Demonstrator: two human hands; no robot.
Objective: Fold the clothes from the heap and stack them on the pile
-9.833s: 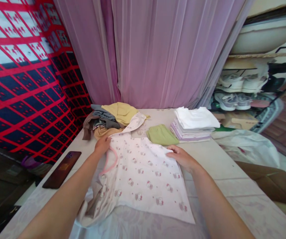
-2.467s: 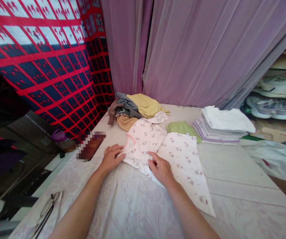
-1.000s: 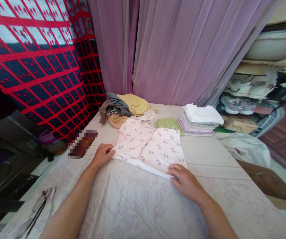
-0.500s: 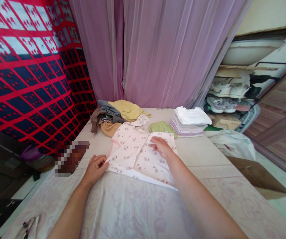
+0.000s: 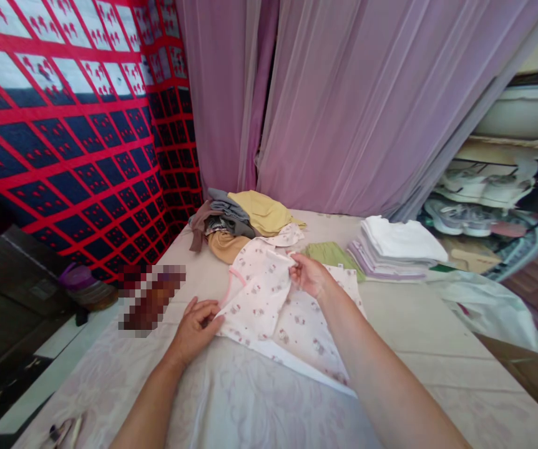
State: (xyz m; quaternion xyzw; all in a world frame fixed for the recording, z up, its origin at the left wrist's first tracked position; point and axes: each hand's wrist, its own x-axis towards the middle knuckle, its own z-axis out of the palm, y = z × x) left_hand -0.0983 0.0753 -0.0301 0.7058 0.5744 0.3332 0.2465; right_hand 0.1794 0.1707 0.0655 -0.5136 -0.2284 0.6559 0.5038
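Note:
A small pale pink shirt (image 5: 257, 302) with little printed figures and a pink-trimmed neckline lies spread on the bed, its neck toward the left. My left hand (image 5: 198, 327) is at its near left corner, thumb and forefinger closed on the edge of the cloth. My right hand (image 5: 313, 274) pinches the shirt's far side near the middle, where the fabric is raised into a fold. A folded green garment (image 5: 329, 254) lies just beyond my right hand. The right forearm covers part of the shirt's right end.
Behind the shirt is a heap of clothes with a yellow garment (image 5: 266, 212) on top. A stack of folded white clothes (image 5: 397, 240) stands at the back right. Purple curtains (image 5: 344, 112) hang behind the bed (image 5: 391, 324). Shoes (image 5: 465, 215) sit on a rack at right.
My right hand has gone from lying loosely over the shirt to pinching and lifting its far side. My left hand stays at the corner. The view has turned slightly left.

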